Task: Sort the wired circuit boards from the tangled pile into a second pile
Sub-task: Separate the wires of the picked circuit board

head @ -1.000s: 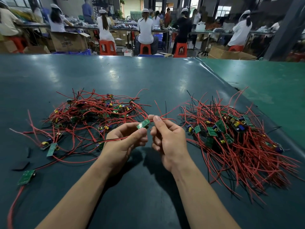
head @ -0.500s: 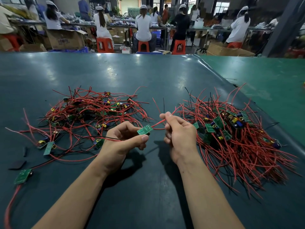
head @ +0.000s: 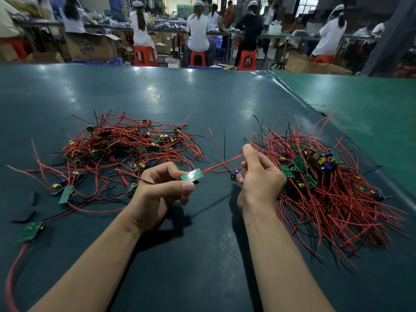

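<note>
while both forearms reach in from the bottom edge, my left hand (head: pixel 162 194) sits just above the dark mat (head: pixel 202 266), thumb and curled fingers pinching a small green circuit board (head: pixel 192 175) by its near end. one red wire (head: pixel 222 165) runs taut from that board up and right to my right hand (head: pixel 258 176), whose thumb and forefinger pinch it while the other fingers curl in; a small blue part (head: pixel 234 176) shows at the knuckles, how it is held i cannot tell.

left of me, near: a lone board (head: pixel 30 231) on the mat, a long red lead (head: pixel 13 273) trailing toward the bottom edge. two black scraps (head: pixel 24 216) lie beside it.

further out, left: the loose tangled pile (head: pixel 121 149), red and black wires looping, boards and yellow-topped parts scattered through it. right, just beside my right hand: the second pile (head: pixel 326 176), denser, wires fanned toward me, boards clustered at its far side.

beyond, a lighter green table (head: pixel 371 113) abuts on the right. far back: seated workers (head: pixel 198 30) in white caps on red stools (head: pixel 144 55), a cardboard box (head: pixel 90 48) with printing too blurred to read.
</note>
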Tool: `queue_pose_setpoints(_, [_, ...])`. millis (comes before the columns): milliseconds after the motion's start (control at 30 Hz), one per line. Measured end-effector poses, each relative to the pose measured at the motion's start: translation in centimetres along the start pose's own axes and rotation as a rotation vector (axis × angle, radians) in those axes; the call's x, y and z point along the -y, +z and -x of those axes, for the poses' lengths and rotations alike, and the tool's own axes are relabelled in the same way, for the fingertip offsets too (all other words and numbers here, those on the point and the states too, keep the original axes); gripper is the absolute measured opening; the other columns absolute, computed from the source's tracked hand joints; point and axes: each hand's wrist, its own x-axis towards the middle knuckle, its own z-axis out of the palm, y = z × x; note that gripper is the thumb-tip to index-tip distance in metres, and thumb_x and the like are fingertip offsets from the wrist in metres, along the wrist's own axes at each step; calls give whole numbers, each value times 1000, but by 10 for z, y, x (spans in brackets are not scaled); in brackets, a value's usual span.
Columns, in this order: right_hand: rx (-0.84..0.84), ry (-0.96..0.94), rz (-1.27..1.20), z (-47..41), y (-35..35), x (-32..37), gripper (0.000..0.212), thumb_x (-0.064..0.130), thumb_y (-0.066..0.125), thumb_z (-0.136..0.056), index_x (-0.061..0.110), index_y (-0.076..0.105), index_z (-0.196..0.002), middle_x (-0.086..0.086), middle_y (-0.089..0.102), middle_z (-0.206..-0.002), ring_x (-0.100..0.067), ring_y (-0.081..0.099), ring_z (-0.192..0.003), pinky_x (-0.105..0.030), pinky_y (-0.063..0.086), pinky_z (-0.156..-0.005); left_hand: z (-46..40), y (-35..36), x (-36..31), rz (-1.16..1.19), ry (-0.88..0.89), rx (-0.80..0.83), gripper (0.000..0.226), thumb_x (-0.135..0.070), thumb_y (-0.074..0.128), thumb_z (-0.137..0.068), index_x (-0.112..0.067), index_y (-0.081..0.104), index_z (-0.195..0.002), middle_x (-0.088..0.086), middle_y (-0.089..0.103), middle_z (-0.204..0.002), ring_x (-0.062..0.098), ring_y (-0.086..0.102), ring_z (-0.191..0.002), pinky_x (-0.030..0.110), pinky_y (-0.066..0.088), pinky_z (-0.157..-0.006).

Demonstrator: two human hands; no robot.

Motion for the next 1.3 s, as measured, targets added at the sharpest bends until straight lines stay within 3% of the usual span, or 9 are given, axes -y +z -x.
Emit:
queue_pose_setpoints(233, [26,-1005,772,2,-7,-11,9,1,70,-85,-1,77,-88,-9,59,-57,-16,46,-51,-21,35,-55,0,-2,-1,42,-15,-19,27,-1,75,-44,-17,56,-56,4,56,-52,17,48,-36,19,42,-43])
queue_pose_setpoints(333, [134,-472,532,4,-2,-7,10,14,69,-91,10,77,-94,-6,69,-69,-12,58,-56,-24,49,-54,-3,-2,-1,58,11,-61,34,11,74,-45,-17,58,-57,4,57,-53,17,47,-37,18,40,-42])
queue_pose_setpoints(400, [296,113,280,10,1,-2,19,32,70,-89,14,73,-83,-1,59,-55,-8,44,-40,-20,37,-37,-6,-1,1,59,55,-145,24,2,76,-53,-16,62,-61,4,61,-57,15,49,-40,18,39,-41])
queue_pose_setpoints(467, [487,396,291,17,3,-3,40,49,68,-81,10,71,-82,0,52,-50,-5,33,-34,-15,26,-33,-6,1,2,0,58,-194,15,-8,77,-56,-15,69,-66,4,63,-60,13,52,-43,19,40,-41])
queue_pose_setpoints(600, [620,363,248,32,7,-5,19,29,69,-88,12,77,-84,3,48,-50,-5,31,-36,-15,27,-34,-3,2,2,-166,24,-130,24,-13,88,-48,-18,69,-61,6,64,-59,13,52,-45,20,43,-44])
queue_pose_setpoints(967, [-22,128,-225,1,-3,10,17,13,59,-97,12,67,-82,4,47,-46,-5,31,-33,-15,26,-35,-3,-6,-5,155,-24,-133,32,2,66,-51,-19,47,-66,-3,53,-54,9,41,-40,13,31,-40])
queue_pose_setpoints(1033, [108,178,-66,7,-3,6,18,10,52,-99,12,66,-88,2,50,-49,-5,33,-34,-14,27,-35,-4,-8,-6,192,-23,-155,22,-11,68,-63,-18,49,-72,-4,51,-56,8,42,-45,15,32,-39])
queue_pose_setpoints(1200, [845,196,436,45,8,-15,32,13,70,-89,33,67,-114,7,60,-70,-5,45,-48,-16,33,-41,-5,-7,-5,122,-82,-160,14,-28,60,-78,-14,58,-75,-1,56,-61,8,50,-51,14,34,-40])
queue_pose_setpoints(1300, [929,-68,500,49,8,-19,20,16,72,-87,33,74,-99,11,68,-72,0,54,-56,-15,44,-54,-3,-4,-6,23,-165,-178,42,-38,65,-78,3,67,-86,20,49,-76,28,44,-63,24,35,-54])
